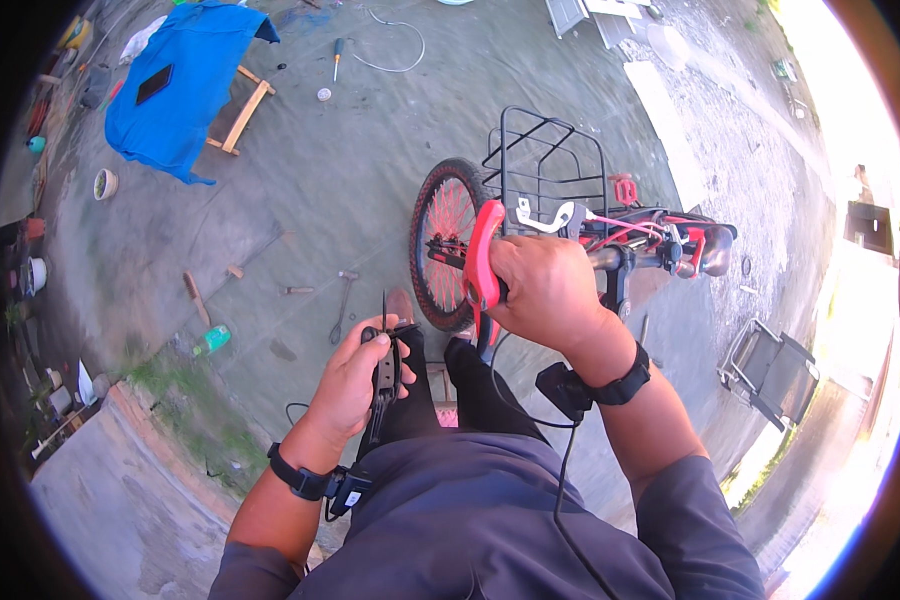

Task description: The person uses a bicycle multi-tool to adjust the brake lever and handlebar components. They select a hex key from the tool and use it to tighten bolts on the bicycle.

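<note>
My left hand (355,375) is closed round a dark folding tool (386,375) with a thin pointed shaft sticking up; its exact kind is unclear. My right hand (545,285) is wrapped round the handlebar end of a small bicycle, beside a curved red piece (481,258); the grip itself is mostly hidden by my fingers. A white brake lever (550,215) juts out just beyond the knuckles. The bicycle's front wheel (446,235) has red spokes and a black tyre. Past the handlebar is a black wire basket (545,150). The red-and-black frame extends to the right.
A blue cloth (185,75) with a dark phone (154,84) covers a wooden-legged stand at far left. On the ground lie a screwdriver (337,58), a hammer (344,300), a green bottle (211,341) and other tools. At right is a grey folding chair (770,370).
</note>
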### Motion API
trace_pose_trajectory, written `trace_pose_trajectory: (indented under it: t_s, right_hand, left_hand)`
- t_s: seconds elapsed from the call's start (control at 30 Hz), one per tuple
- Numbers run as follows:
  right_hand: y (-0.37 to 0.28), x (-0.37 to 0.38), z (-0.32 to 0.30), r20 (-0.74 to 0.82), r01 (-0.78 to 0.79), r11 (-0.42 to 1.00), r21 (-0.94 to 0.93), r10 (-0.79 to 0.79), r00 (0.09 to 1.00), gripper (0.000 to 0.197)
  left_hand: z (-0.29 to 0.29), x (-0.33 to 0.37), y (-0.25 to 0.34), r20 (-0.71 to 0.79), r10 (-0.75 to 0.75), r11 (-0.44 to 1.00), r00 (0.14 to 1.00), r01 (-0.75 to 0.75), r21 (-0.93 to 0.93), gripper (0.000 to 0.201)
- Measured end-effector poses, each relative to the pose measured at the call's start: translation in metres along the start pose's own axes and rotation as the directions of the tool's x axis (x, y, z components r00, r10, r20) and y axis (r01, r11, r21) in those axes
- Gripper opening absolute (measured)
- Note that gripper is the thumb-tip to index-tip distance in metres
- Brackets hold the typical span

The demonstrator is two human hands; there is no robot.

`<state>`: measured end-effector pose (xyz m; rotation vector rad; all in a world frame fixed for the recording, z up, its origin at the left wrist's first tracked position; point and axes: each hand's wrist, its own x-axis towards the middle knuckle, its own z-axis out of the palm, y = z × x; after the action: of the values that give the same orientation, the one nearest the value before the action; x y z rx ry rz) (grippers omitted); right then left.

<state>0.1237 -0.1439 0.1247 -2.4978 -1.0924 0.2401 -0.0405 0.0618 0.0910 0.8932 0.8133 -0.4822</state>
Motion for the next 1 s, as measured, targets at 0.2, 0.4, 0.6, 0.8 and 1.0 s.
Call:
trace_pose_trajectory:
  t_s: [0.2,0.4,0.6,0.8,1.0]
  right_hand:
    - [-0.003,0.003,-0.001,-0.061,0.017,1.000,-0.014,-0.018,0.998,0.023]
    - [0.001,0.002,0.001,-0.045,0.024,0.999,-0.025,-0.025,0.999,0.024]
    - [-0.009,0.004,-0.008,-0.019,0.022,0.998,-0.058,-0.023,1.000,0.022]
    - [-0.015,0.008,-0.013,0.003,-0.005,0.999,-0.037,0.005,1.000,0.029]
    - [-0.014,0.006,-0.009,0.019,0.023,0.985,-0.171,-0.020,1.000,0.025]
  left_hand:
    - [0.013,-0.012,0.009,0.017,0.182,0.983,0.983,-0.182,-0.017,0.043]
    - [0.018,-0.004,0.023,0.107,0.254,0.967,0.961,-0.254,-0.013,0.042]
    - [0.013,0.017,0.037,0.352,0.194,0.962,0.916,-0.248,0.115,0.042]
    - [0.019,0.034,0.041,0.443,0.204,0.969,0.873,-0.246,0.039,0.040]
    - [0.020,0.044,0.042,0.442,0.220,0.967,0.870,-0.255,0.021,0.040]
